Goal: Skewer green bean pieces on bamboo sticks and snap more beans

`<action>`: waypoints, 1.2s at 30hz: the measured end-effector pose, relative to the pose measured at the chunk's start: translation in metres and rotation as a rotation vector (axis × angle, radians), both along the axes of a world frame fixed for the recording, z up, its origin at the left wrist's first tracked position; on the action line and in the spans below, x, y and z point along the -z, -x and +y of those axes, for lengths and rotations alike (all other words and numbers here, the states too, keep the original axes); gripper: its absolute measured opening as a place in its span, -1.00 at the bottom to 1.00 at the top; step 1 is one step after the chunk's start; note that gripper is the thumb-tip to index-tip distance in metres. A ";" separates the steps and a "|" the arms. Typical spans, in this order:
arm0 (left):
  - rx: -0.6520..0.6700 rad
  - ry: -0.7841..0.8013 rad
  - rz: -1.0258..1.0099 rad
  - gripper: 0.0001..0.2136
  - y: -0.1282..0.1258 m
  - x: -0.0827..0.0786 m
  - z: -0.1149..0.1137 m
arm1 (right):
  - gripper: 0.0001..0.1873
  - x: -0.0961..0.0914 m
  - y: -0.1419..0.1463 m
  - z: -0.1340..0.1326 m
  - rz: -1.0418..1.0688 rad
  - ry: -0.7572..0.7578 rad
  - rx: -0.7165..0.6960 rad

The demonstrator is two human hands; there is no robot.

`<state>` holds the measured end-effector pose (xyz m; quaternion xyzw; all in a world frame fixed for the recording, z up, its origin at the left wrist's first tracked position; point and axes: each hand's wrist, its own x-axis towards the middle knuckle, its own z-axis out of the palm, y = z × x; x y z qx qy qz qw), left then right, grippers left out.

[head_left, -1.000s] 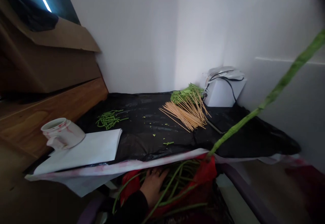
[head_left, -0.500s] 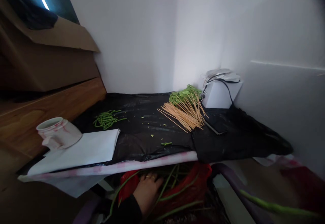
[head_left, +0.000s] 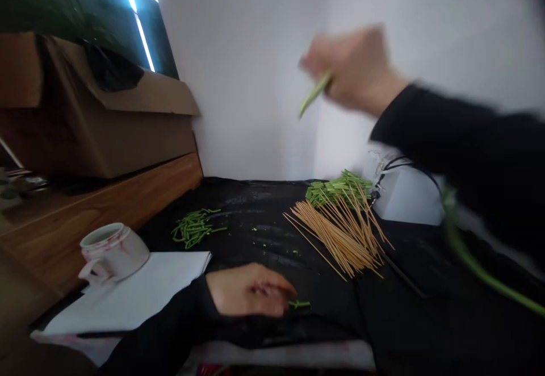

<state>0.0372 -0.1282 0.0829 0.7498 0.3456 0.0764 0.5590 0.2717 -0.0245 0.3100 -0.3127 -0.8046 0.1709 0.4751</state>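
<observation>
My right hand (head_left: 353, 69) is raised in front of the wall and blurred by motion. It is closed on a long green bean (head_left: 315, 95); one end sticks out below the fingers, and a long green length hangs on the far side of the sleeve. Low over the black sheet (head_left: 255, 194), my left hand (head_left: 251, 291) has loosely bent fingers with a gap between them and nothing visible inside. A short green bean piece (head_left: 300, 304) lies right by its fingertips. Cut green beans (head_left: 343, 186) lie heaped behind a pile of wooden skewers (head_left: 336, 231).
Thin green bean pieces (head_left: 193, 228) lie at the left of the sheet. A stained mug (head_left: 114, 254) stands on white paper (head_left: 170, 268). A cardboard box (head_left: 128, 126) rests on a wooden ledge at left. A white box with cables (head_left: 411, 194) stands at back right.
My left hand has come up from the red bag below the table edge to the sheet. My right hand has entered view, raised with the bean. The camera view has shifted.
</observation>
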 end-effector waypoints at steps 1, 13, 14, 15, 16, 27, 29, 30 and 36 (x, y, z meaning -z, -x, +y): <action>-0.058 0.033 -0.055 -0.55 0.003 0.000 0.023 | -0.27 0.018 0.009 0.008 -0.130 -0.171 0.051; -0.577 0.084 -0.317 -0.48 0.035 0.056 0.127 | -0.61 0.274 0.057 0.056 -0.848 -0.558 0.321; -0.550 0.052 -0.309 -0.48 0.034 0.061 0.124 | -0.60 0.276 0.059 0.057 -0.846 -0.534 0.339; -0.526 0.027 -0.298 -0.50 0.031 0.066 0.120 | -0.59 0.276 0.061 0.058 -0.847 -0.511 0.356; -0.508 0.014 -0.285 -0.53 0.029 0.069 0.117 | -0.58 0.276 0.063 0.059 -0.847 -0.491 0.372; -0.719 0.115 -0.555 -0.64 0.025 0.084 0.115 | -0.76 0.316 0.052 0.007 -0.065 0.107 0.267; -0.689 0.148 -0.562 -0.64 0.023 0.085 0.113 | -0.72 0.320 0.055 0.006 0.146 0.492 0.087; -0.658 0.156 -0.548 -0.64 0.022 0.085 0.112 | -0.68 0.319 0.056 0.008 0.280 0.655 -0.012; -0.486 0.204 -0.512 -0.62 0.020 0.084 0.107 | -0.71 0.309 0.053 0.018 0.798 0.868 -0.235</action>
